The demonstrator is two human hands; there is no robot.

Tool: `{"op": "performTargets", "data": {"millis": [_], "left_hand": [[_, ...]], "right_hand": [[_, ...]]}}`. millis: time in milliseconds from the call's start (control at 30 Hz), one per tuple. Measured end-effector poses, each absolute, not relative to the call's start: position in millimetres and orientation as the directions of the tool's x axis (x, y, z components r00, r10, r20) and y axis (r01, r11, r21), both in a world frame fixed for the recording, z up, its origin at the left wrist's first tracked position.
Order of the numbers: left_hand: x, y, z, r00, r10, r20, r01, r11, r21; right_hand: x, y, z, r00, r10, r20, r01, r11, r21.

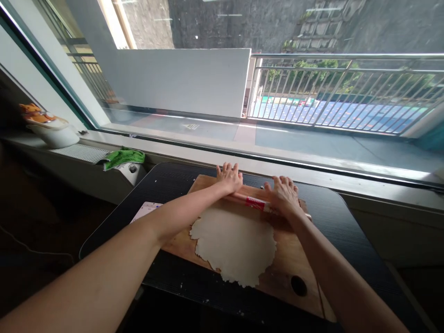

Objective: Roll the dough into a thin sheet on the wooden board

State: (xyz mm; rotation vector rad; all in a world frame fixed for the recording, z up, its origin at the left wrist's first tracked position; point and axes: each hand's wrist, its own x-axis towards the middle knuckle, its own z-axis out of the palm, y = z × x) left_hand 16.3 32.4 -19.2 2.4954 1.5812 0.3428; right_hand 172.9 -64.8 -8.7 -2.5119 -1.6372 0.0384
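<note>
A sheet of pale dough [239,243] with ragged edges lies flat on a wooden cutting board [277,282]. Across the dough's far edge sits a wooden rolling pin [239,199] with a red label round its middle. My left hand [229,179] presses on the pin's left part, palm down, fingers stretched out and spread. On the pin's right part rests my right hand [283,194], also flat with its fingers extended. Both palms hide parts of the pin; its right end shows past my right wrist.
The board lies on a black table [347,240] with rounded corners. A phone-like white sheet or screen [147,210] is partly behind my left forearm. Along the window sill stand a green cloth [124,158] and a white pot [57,132] with an orange figure [34,112].
</note>
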Motion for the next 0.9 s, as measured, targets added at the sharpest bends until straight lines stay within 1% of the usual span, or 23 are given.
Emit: {"op": "performTargets", "data": {"millis": [67, 167, 233, 267, 333, 433, 500, 533, 600, 667, 700, 767, 900], "left_hand": [[14.6, 29.9, -18.5, 0.433, 0.891, 0.137, 0.853, -0.454, 0.257], [-3.6, 4.8, -26.3, 0.524, 0.842, 0.129, 0.799, -0.538, 0.27], [-13.0, -8.5, -30.2, 0.56, 0.82, 0.124, 0.775, -0.57, 0.274], [-13.9, -9.9, -30.3, 0.561, 0.818, 0.127, 0.772, -0.573, 0.274], [-7.7, -1.2, -27.0, 0.532, 0.837, 0.126, 0.791, -0.545, 0.277], [9.3, 23.1, -18.3, 0.451, 0.885, 0.118, 0.843, -0.466, 0.268], [13.7, 29.5, -15.9, 0.428, 0.895, 0.127, 0.855, -0.446, 0.263], [12.2, 27.6, -17.0, 0.433, 0.893, 0.12, 0.852, -0.449, 0.269], [3.6, 16.6, -22.7, 0.469, 0.879, 0.088, 0.832, -0.473, 0.29], [-5.3, 5.4, -28.7, 0.511, 0.855, 0.088, 0.804, -0.511, 0.303], [-7.3, 3.2, -30.2, 0.524, 0.844, 0.111, 0.792, -0.531, 0.3], [-4.1, 9.0, -29.2, 0.522, 0.834, 0.182, 0.785, -0.552, 0.28], [16.3, 39.0, -19.3, 0.486, 0.832, 0.267, 0.81, -0.544, 0.219]], "right_hand": [[170.3, -68.6, -8.0, 0.406, 0.91, 0.082, 0.909, -0.393, -0.136], [159.2, -99.9, -17.9, 0.279, 0.954, 0.106, 0.956, -0.266, -0.123], [155.2, -114.9, -24.0, 0.193, 0.969, 0.154, 0.979, -0.179, -0.097], [155.5, -115.5, -25.1, 0.175, 0.968, 0.18, 0.983, -0.161, -0.087], [159.8, -102.5, -22.7, 0.216, 0.96, 0.179, 0.974, -0.2, -0.101], [167.8, -71.2, -11.5, 0.364, 0.928, 0.083, 0.925, -0.349, -0.149], [168.4, -64.9, -6.0, 0.417, 0.909, 0.024, 0.898, -0.408, -0.163], [166.8, -68.6, -5.7, 0.406, 0.914, 0.003, 0.902, -0.4, -0.164], [162.0, -85.1, -9.8, 0.311, 0.95, -0.004, 0.938, -0.308, -0.159], [158.8, -100.6, -16.1, 0.197, 0.979, 0.049, 0.972, -0.189, -0.137], [158.8, -103.4, -18.3, 0.174, 0.981, 0.086, 0.979, -0.163, -0.124], [162.5, -95.5, -19.1, 0.212, 0.969, 0.124, 0.973, -0.198, -0.117], [173.1, -57.7, -9.4, 0.389, 0.92, 0.054, 0.915, -0.379, -0.135]]}}
